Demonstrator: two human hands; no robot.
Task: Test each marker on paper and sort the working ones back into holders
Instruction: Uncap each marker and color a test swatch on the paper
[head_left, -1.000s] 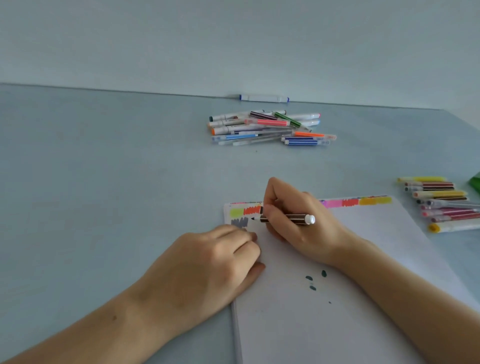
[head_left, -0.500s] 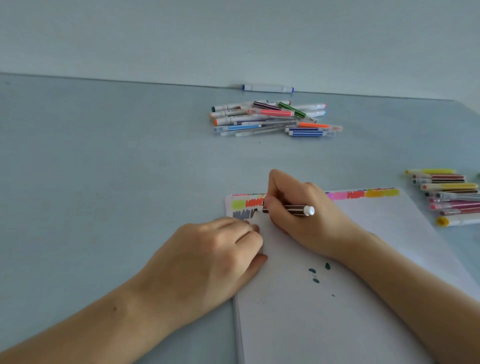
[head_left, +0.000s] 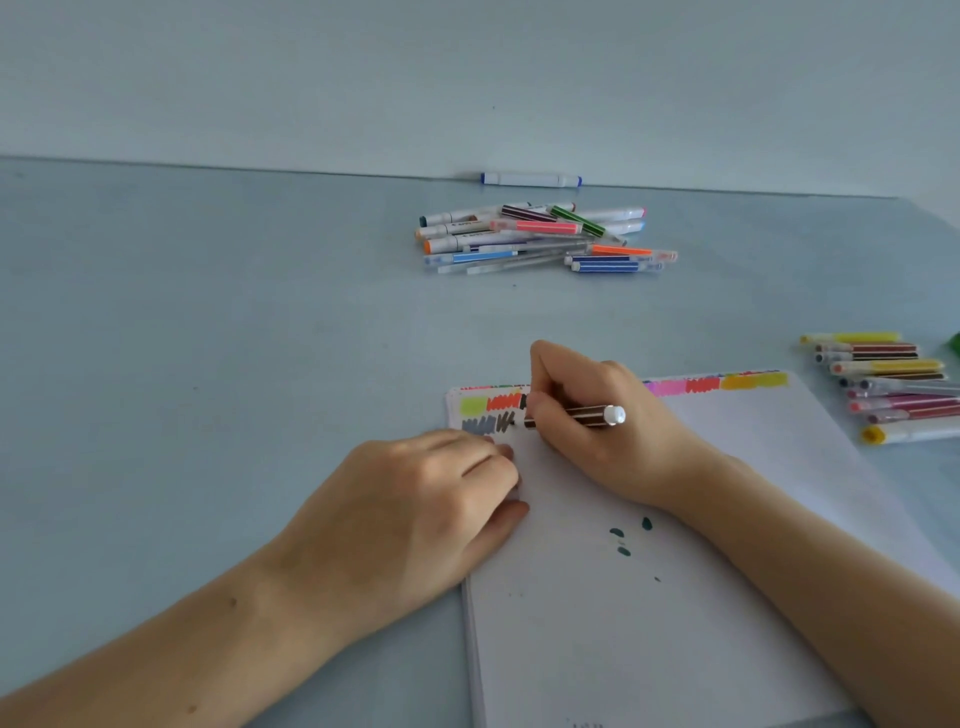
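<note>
A white sheet of paper lies on the blue-grey table, with coloured test patches along its top edge and a few dark green dots in the middle. My right hand grips a brown striped marker with a white end, its tip on the paper beside a short dark zigzag near the top left corner. My left hand rests curled on the paper's left edge; I see nothing in it.
A loose pile of markers lies farther back in the middle of the table, with a single white marker against the wall. Another group of markers lies at the right edge, beside something green.
The brown marker's tip has scribbled a short dark zigzag next to the grey patch. The view has shifted slightly; my left hand stays on the paper.
</note>
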